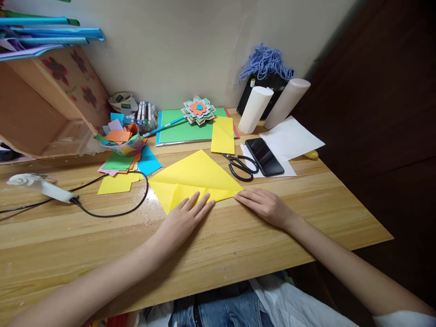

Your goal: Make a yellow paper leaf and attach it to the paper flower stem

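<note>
A yellow paper sheet (pixel 200 170) lies on the wooden table, its near edge folded up in a creased flap. My left hand (pixel 185 218) rests flat on that flap, fingers spread a little and holding nothing. At the sheet's right corner is my right hand (pixel 264 206), its fingers pressed together with the tips on the paper's edge. Black-handled scissors (pixel 243 167) lie just beyond the right corner. Another yellow piece (pixel 223 136) overlaps a green sheet (pixel 177 131) at the back.
A glue gun (pixel 47 188) with a looping black cable sits at the left, near a cup of paper scraps (pixel 126 144). A phone (pixel 265 157) and white paper (pixel 293 138) are at the right. Two rolls (pixel 255 110) stand behind. A paper flower (pixel 199 110) lies on the green sheet.
</note>
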`<move>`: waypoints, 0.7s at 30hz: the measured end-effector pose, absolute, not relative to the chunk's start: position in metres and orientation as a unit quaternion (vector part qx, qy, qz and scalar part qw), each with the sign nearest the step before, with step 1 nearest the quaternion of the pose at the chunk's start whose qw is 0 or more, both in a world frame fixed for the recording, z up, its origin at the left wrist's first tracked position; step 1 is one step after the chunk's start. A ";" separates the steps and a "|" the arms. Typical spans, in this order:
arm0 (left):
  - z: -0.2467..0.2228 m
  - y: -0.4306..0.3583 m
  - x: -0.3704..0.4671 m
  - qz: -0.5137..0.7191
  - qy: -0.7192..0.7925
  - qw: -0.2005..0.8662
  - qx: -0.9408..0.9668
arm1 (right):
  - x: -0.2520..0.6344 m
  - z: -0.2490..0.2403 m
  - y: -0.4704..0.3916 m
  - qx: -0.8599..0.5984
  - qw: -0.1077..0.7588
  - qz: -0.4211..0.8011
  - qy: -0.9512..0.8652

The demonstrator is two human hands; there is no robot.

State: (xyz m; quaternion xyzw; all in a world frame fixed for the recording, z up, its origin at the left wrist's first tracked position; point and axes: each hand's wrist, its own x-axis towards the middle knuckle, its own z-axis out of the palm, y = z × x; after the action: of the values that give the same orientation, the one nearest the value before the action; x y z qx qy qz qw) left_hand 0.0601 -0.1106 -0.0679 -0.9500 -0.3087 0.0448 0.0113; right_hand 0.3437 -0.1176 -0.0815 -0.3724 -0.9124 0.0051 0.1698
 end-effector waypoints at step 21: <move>-0.064 -0.073 0.102 -0.139 -0.328 -0.179 -0.917 | 0.324 -0.057 -0.086 -0.596 0.163 0.305 -0.725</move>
State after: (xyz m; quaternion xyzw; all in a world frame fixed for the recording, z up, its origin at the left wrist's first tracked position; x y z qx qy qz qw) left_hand 0.1022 -0.0735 -0.0644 -0.9169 -0.3284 -0.1393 -0.1791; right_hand 0.3244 -0.0859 -0.0571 -0.5958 -0.7247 0.3052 0.1635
